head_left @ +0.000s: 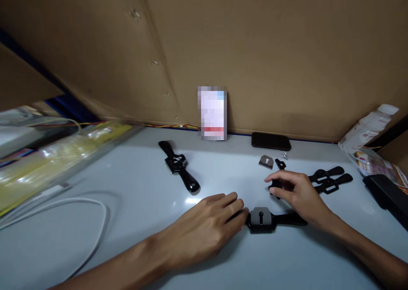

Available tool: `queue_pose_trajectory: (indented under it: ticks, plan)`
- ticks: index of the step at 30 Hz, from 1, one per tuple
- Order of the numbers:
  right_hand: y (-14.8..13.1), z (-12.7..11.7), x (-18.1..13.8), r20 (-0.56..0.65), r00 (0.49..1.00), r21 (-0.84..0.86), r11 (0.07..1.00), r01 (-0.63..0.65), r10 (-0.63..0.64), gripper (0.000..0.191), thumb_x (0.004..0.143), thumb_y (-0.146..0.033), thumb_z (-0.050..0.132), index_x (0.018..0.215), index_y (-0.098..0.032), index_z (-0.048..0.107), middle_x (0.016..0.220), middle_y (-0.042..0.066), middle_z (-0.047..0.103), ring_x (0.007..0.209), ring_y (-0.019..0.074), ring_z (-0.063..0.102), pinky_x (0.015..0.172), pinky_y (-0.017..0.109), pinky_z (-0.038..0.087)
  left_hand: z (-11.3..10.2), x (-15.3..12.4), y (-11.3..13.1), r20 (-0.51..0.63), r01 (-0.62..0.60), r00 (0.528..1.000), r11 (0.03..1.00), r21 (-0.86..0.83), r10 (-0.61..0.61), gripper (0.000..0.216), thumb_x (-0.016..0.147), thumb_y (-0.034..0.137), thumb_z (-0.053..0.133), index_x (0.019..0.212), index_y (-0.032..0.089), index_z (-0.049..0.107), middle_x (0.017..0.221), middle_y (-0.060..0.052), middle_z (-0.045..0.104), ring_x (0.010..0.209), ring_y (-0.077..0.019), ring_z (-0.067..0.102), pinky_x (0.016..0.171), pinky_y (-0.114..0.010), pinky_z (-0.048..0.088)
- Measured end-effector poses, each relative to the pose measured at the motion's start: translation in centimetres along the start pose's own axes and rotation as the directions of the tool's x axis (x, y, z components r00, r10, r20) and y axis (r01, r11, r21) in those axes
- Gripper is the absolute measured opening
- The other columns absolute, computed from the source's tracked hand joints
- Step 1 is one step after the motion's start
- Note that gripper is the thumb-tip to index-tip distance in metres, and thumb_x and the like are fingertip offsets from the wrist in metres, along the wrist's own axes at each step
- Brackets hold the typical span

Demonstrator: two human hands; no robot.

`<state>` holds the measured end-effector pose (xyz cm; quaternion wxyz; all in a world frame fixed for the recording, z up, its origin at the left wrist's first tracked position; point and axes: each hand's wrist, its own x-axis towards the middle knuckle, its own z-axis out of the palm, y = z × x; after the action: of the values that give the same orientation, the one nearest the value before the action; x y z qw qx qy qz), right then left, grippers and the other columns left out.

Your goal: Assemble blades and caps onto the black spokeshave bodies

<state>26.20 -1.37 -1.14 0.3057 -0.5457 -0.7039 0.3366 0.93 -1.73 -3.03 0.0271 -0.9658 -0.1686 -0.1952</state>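
Observation:
My left hand (212, 226) is closed over one handle of a black spokeshave (290, 220) lying on the table. A grey blade (256, 217) with a keyhole slot sits on its middle. Just beyond that tool, my right hand (298, 194) pinches a small black part (274, 186), mostly hidden by the fingers. Past those fingertips lie a loose blade (266, 162), a black cap piece (280, 164) and small silver screws (284, 156). Two black spokeshave bodies (333, 183) rest to the right. Another spokeshave (176, 163), with parts fitted at its middle, lies farther left.
A blurred upright screen (212, 115) leans on the cardboard wall (270, 56). Near it lies a black phone (270, 141). A bottle (368, 128) and a long black object (384, 192) stand at right. At left are a white cable (105, 215) and yellow plastic-wrapped packaging (63, 154).

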Motion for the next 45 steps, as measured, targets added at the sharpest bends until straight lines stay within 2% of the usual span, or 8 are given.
queue_pose_trajectory:
  ticks: [5,9,13,18,23,27,39,45]
  plan:
    - [-0.7,0.3,-0.9,0.039,0.999,0.178,0.983,-0.04,0.033,0.009,0.082,-0.026,0.07,0.081,-0.021,0.062,0.074,-0.001,0.062,0.069,0.0155,0.056,0.064,0.03,0.044,0.0,0.0,0.1,0.0,0.004,1.0,1.0,0.003,-0.004,0.019,0.1,0.008,0.045,0.095,0.014,0.062,0.085,-0.004,0.062,0.074,-0.0188,0.053,0.06,-0.032,0.045]
    - [-1.1,0.9,-1.6,0.058,0.998,0.181,0.983,-0.009,-0.001,0.018,0.083,-0.02,0.066,0.101,-0.022,0.071,0.085,0.002,0.068,0.079,0.0173,0.062,0.073,0.032,0.049,-0.1,0.0,0.1,-0.01,0.02,1.0,1.0,-0.021,-0.02,0.018,0.102,0.012,0.046,0.094,0.015,0.062,0.083,-0.004,0.06,0.073,-0.0195,0.052,0.059,-0.033,0.044]
    - [-1.3,0.9,-1.7,0.071,0.997,0.121,0.992,0.03,-0.038,0.01,0.082,-0.017,0.063,0.086,-0.023,0.069,0.078,0.0,0.066,0.076,0.017,0.06,0.072,0.032,0.047,-0.1,0.0,0.4,0.037,0.114,0.993,0.991,-0.076,-0.111,0.011,0.101,0.025,0.055,0.103,0.016,0.062,0.088,-0.005,0.062,0.079,-0.0212,0.055,0.064,-0.033,0.047]
    - [-1.5,1.1,-1.7,-0.01,0.999,0.102,0.994,0.04,-0.039,0.007,0.082,-0.018,0.063,0.076,-0.022,0.062,0.073,-0.002,0.062,0.07,0.0158,0.054,0.068,0.03,0.043,0.1,0.4,1.9,0.057,0.302,0.953,0.946,-0.115,-0.297,0.06,0.082,0.056,0.079,0.122,0.015,0.06,0.1,-0.008,0.061,0.084,-0.0252,0.054,0.069,-0.038,0.048]
    - [-1.5,1.9,-1.9,-0.028,0.997,0.058,0.995,0.077,-0.076,0.011,0.079,-0.012,0.063,0.08,-0.023,0.062,0.077,-0.001,0.064,0.073,0.0163,0.055,0.07,0.031,0.045,0.3,0.7,2.8,0.094,0.39,0.921,0.902,-0.186,-0.379,0.025,0.09,0.027,0.072,0.112,0.019,0.063,0.1,-0.007,0.061,0.087,-0.0245,0.054,0.072,-0.036,0.046]
    - [-1.5,2.2,-2.3,0.007,0.992,-0.025,0.992,0.123,-0.123,0.016,0.082,-0.009,0.062,0.089,-0.023,0.066,0.083,0.001,0.068,0.075,0.0173,0.06,0.07,0.032,0.048,0.4,0.6,2.6,0.06,0.377,0.926,0.902,-0.21,-0.373,0.012,0.092,0.023,0.066,0.102,0.019,0.061,0.096,-0.005,0.061,0.083,-0.0232,0.054,0.07,-0.035,0.046]
    - [-1.3,2.3,-2.4,0.088,0.987,-0.082,0.987,0.138,-0.131,0.016,0.083,-0.01,0.067,0.076,-0.022,0.06,0.079,0.0,0.065,0.076,0.0175,0.059,0.068,0.032,0.045,0.8,0.5,2.4,0.023,0.29,0.957,0.957,-0.027,-0.289,0.017,0.093,0.028,0.068,0.09,0.018,0.056,0.085,-0.004,0.059,0.072,-0.0219,0.052,0.064,-0.035,0.044]
    - [-1.7,1.7,-2.5,0.136,0.974,-0.112,0.975,0.194,-0.179,0.014,0.087,-0.011,0.065,0.08,-0.022,0.061,0.081,0.0,0.065,0.077,0.0167,0.059,0.072,0.032,0.047,0.7,0.3,2.1,0.088,0.3,0.952,0.95,-0.087,-0.292,0.028,0.09,0.04,0.073,0.102,0.018,0.058,0.088,-0.003,0.06,0.073,-0.0229,0.054,0.064,-0.035,0.044]
